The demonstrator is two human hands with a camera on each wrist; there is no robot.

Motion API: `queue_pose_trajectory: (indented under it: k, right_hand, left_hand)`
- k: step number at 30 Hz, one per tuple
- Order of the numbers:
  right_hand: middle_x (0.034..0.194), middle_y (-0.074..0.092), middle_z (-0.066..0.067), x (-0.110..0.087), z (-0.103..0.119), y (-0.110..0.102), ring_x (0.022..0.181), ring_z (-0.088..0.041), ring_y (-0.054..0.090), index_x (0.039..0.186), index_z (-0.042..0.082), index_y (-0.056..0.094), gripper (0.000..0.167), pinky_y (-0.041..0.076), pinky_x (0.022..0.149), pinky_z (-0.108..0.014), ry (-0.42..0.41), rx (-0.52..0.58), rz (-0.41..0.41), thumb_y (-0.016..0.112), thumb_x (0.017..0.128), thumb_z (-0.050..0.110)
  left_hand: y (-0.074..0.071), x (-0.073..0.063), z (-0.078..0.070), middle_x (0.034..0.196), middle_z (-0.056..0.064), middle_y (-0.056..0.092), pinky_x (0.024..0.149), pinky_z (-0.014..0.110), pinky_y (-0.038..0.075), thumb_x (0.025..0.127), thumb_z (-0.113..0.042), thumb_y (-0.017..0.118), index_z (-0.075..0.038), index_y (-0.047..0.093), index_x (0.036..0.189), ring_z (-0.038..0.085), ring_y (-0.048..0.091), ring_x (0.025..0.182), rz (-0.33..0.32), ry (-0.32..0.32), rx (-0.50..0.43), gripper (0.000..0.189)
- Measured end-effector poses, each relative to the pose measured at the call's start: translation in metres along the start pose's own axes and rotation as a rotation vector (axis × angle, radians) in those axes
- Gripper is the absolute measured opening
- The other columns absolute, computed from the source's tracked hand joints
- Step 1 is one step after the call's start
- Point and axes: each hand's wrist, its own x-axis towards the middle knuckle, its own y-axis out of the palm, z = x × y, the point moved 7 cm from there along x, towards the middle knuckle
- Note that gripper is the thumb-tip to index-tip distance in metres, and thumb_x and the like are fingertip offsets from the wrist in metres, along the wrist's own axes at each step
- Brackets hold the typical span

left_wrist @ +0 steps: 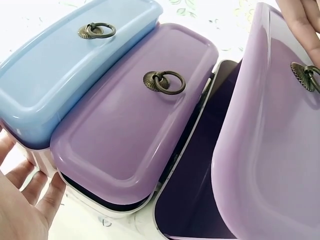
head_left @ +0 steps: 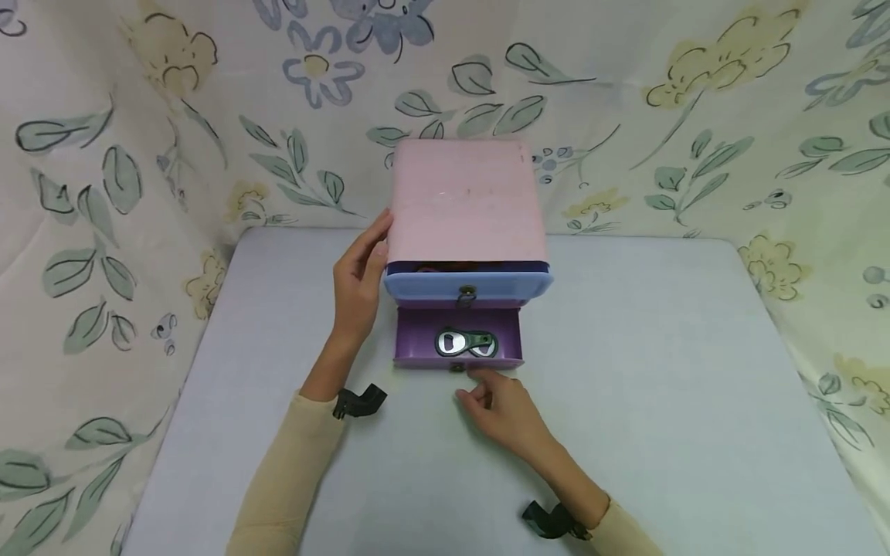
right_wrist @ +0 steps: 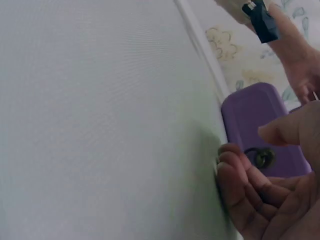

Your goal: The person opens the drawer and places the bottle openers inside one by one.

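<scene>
A small chest of drawers (head_left: 467, 202) with a pink top stands at the back of the table. Its lowest drawer, a purple one (head_left: 410, 361), is pulled out and holds a green-and-silver bottle opener (head_left: 480, 340). My left hand (head_left: 356, 289) rests along the chest's left side, fingers extended; the left wrist view shows its fingertips against the side of the chest. At the front of the lowest drawer is my right hand (head_left: 507, 409), its index fingertip right at the drawer's lower edge beside the ring pull (right_wrist: 262, 157). The right fingers are loosely bent, the thumb apart from them.
Above the pulled-out drawer are a blue drawer (left_wrist: 85, 55), slightly ajar, and another purple drawer (left_wrist: 130, 115), each with a brass ring pull. A white table (head_left: 660, 386) lies under everything, with a floral cloth (head_left: 598, 116) hanging behind and at the sides.
</scene>
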Motion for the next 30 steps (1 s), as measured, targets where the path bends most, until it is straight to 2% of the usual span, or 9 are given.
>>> queue_pose_trajectory:
  k: [6, 10, 13, 20, 26, 30]
  right_hand:
    - [0.074, 0.075, 0.010, 0.007, -0.006, 0.006, 0.065, 0.002, 0.063, 0.120, 0.002, 0.074, 0.031, 0.054, 0.073, -0.019, 0.047, 0.097, 0.005, 0.075, 0.097, 0.023]
    - [0.069, 0.073, 0.008, 0.011, -0.008, 0.010, 0.061, 0.000, 0.062, 0.112, 0.009, 0.076, 0.020, 0.051, 0.066, -0.019, 0.063, 0.151, 0.001, 0.074, 0.098, 0.023]
    - [0.067, 0.072, 0.004, 0.014, -0.009, 0.011, 0.057, -0.002, 0.058, 0.106, 0.011, 0.077, 0.014, 0.047, 0.060, -0.019, 0.053, 0.193, -0.033, 0.074, 0.098, 0.023]
    - [0.069, 0.072, -0.004, 0.023, -0.009, 0.007, 0.057, -0.003, 0.058, 0.103, 0.007, 0.076, 0.013, 0.048, 0.056, -0.018, 0.038, 0.256, -0.145, 0.076, 0.097, 0.018]
    - [0.064, 0.068, -0.006, 0.032, -0.009, 0.005, 0.053, -0.007, 0.060, 0.091, 0.008, 0.076, 0.016, 0.047, 0.053, -0.019, 0.041, 0.325, -0.181, 0.073, 0.100, 0.020]
    - [0.066, 0.068, -0.011, 0.039, -0.010, 0.005, 0.055, -0.010, 0.060, 0.090, 0.006, 0.076, 0.016, 0.047, 0.052, -0.019, 0.071, 0.393, -0.193, 0.071, 0.101, 0.016]
  left_hand:
    - [0.000, 0.000, -0.001, 0.161, 0.017, 0.053, 0.125, 0.028, 0.042, 0.109, -0.012, 0.049, 0.004, 0.056, 0.149, 0.020, 0.049, 0.153, 0.003, 0.010, -0.011, 0.044]
    - [0.000, -0.001, -0.001, 0.162, 0.016, 0.052, 0.125, 0.027, 0.042, 0.109, -0.013, 0.049, 0.003, 0.056, 0.150, 0.020, 0.048, 0.153, 0.002, 0.007, -0.005, 0.044]
    - [0.000, -0.001, -0.002, 0.162, 0.015, 0.052, 0.125, 0.027, 0.042, 0.110, -0.011, 0.049, 0.002, 0.055, 0.150, 0.021, 0.048, 0.154, 0.001, 0.004, -0.001, 0.043]
    - [-0.001, -0.002, -0.001, 0.162, 0.014, 0.052, 0.125, 0.027, 0.041, 0.110, -0.008, 0.048, 0.002, 0.056, 0.150, 0.020, 0.048, 0.154, -0.006, 0.000, -0.002, 0.042]
    - [-0.001, -0.002, -0.001, 0.162, 0.015, 0.053, 0.125, 0.027, 0.041, 0.110, -0.007, 0.048, 0.002, 0.056, 0.150, 0.020, 0.048, 0.154, -0.008, -0.005, -0.008, 0.042]
    - [-0.001, -0.001, -0.001, 0.161, 0.014, 0.053, 0.126, 0.027, 0.041, 0.110, -0.006, 0.048, 0.001, 0.056, 0.150, 0.020, 0.048, 0.154, -0.007, -0.004, -0.008, 0.042]
